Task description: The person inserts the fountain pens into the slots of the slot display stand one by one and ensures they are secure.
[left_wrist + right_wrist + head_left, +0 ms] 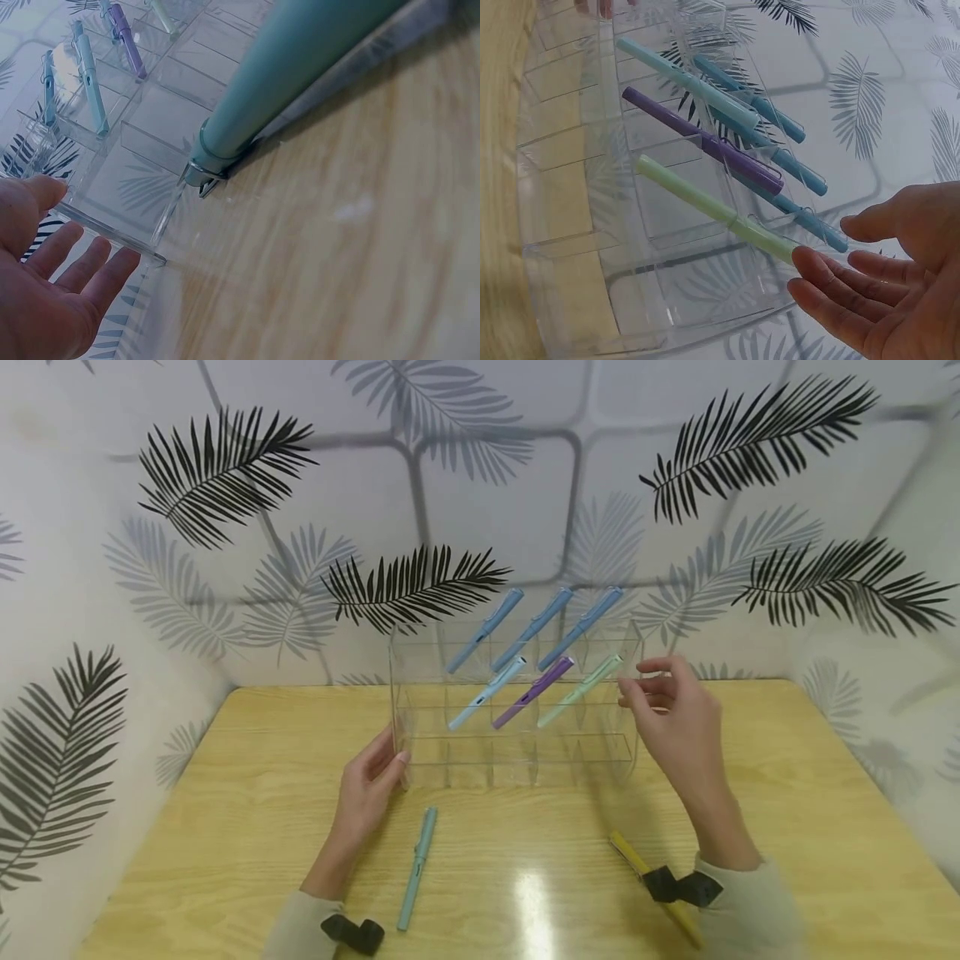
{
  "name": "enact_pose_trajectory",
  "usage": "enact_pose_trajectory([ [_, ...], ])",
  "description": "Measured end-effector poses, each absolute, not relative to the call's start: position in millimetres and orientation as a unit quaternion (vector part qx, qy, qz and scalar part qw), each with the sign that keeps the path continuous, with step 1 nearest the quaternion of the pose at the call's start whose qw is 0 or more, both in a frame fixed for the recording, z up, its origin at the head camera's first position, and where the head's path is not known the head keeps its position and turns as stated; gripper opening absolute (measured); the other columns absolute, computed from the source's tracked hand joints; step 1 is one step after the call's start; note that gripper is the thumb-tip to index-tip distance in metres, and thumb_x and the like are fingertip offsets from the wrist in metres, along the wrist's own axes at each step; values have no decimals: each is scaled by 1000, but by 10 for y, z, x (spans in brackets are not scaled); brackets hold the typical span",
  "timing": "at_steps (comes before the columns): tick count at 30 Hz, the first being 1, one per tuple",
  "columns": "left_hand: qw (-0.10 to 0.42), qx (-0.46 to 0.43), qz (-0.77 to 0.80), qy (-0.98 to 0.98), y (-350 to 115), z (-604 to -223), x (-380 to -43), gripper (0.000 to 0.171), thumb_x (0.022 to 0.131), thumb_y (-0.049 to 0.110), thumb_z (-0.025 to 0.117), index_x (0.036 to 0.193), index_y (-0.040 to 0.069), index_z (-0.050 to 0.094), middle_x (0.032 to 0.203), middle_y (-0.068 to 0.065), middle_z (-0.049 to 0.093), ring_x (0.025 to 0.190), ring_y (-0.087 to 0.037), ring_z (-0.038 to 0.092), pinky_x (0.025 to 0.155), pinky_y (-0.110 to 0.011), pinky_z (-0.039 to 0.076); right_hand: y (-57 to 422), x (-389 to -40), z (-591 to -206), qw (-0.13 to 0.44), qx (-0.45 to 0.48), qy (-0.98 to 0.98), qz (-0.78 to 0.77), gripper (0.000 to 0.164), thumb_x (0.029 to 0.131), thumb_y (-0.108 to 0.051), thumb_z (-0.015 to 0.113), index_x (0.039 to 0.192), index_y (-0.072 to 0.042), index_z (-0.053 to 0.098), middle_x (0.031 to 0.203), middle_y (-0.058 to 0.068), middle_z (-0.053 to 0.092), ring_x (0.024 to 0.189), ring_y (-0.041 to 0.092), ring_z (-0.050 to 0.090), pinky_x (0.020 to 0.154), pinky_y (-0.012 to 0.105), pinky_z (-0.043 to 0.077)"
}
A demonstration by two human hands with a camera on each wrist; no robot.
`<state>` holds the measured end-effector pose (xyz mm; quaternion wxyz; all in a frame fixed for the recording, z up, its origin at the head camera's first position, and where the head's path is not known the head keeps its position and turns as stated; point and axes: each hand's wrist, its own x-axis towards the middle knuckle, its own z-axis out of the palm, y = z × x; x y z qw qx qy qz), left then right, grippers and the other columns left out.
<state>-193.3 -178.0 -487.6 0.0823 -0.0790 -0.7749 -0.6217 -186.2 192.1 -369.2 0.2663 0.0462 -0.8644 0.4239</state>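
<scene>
A clear stepped pen rack (517, 762) stands on the table. My left hand (365, 783) holds its left side panel, thumb in front and fingers behind. At the rack's right side is my right hand (678, 714), fingers loosely bent beside the cap end of a light green pen (712, 210). In the right wrist view nothing is pinched between thumb and fingers. The green pen leans in the lower row with a purple pen (532, 693) and a light blue pen (487, 693). Three blue pens, one a blue pen (581, 628) at the right, lean in the row above.
A teal pen (417, 868) lies on the wooden table (247, 793) by my left forearm. Under my right wrist lies a yellow pen (628, 853), partly covered by the wrist strap. Leaf-patterned wall covering (495, 502) rises behind the rack.
</scene>
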Motion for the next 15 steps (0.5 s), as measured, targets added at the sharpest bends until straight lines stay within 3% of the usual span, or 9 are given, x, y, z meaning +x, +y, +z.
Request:
enact_pose_trajectory([
  [5,85,-84,-620,-775,-1789,-4867,-1937,53,105,15,62,154,4,45,151,-17,51,135,-33,54,104,-28,50,1995,-1694,-3812,215,64,-866,446,26,102,-24,67,119,-5,64,94,7,76,77,8,72,68,13,57],
  [15,80,-80,-613,-782,-1781,-4868,-1934,53,105,15,61,154,3,44,152,-17,50,136,-33,53,107,-34,48,2106,-1364,-4093,144,61,-891,426,22,100,-22,71,115,-7,66,95,4,71,86,17,69,70,20,60],
])
